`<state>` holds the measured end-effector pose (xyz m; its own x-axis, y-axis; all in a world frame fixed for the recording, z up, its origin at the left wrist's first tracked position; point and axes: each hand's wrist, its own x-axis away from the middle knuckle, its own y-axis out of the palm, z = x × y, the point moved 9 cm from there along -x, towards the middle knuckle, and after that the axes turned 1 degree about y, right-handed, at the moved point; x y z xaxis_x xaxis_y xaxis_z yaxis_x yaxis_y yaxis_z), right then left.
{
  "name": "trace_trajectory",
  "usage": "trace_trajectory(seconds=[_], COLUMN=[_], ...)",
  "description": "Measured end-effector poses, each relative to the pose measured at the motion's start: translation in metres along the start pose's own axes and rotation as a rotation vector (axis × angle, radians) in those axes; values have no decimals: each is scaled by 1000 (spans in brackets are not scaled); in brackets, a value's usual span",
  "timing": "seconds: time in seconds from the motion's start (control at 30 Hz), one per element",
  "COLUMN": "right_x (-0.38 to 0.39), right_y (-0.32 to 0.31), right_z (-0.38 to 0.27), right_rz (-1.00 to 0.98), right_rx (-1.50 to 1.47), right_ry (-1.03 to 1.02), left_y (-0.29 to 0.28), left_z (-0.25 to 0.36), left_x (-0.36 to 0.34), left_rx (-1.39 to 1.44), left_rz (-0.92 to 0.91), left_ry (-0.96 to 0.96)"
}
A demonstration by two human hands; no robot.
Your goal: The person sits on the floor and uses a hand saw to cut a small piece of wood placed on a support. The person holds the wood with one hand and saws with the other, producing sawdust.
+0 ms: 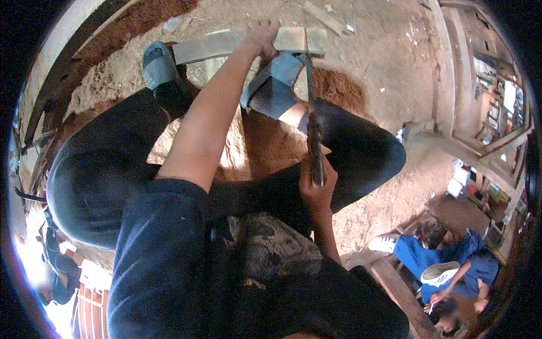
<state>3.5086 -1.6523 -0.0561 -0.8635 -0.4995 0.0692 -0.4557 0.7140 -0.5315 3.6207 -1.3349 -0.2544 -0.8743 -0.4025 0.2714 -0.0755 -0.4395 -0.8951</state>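
A pale wooden board (209, 47) lies crosswise in front of me, slightly above the dirt floor. My left hand (263, 38) is clamped across its width, fingers over the far edge and thumb towards the near one. In my right hand (318, 179) is a handsaw (310, 90), gripped by its dark handle. The narrow blade points away from me, and its far end meets the board near the right end. Whether the teeth sit in a cut is too small to tell. My right slipper (285, 69) is against the board's near edge; my left slipper (158, 63) is by its left end.
Under the board a light wooden piece (234, 141) runs back between my legs. Reddish sawdust (339, 90) lies beside my right foot. An offcut (324, 18) rests beyond the board. A wooden frame (474, 152) stands at right; another person (451, 271) sits at lower right.
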Motion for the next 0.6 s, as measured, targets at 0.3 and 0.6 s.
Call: trace_trajectory(seconds=[0.3,0.6], right_x=[-65,-31], right_y=[50,24], right_z=[8,-3], right_rz=[-66,-8], right_rx=[5,88], right_ry=[42,-85], left_y=[-15,1], left_z=[4,5], left_x=[3,4], left_rx=[-52,10], left_rz=[28,109], left_ry=[-13,16])
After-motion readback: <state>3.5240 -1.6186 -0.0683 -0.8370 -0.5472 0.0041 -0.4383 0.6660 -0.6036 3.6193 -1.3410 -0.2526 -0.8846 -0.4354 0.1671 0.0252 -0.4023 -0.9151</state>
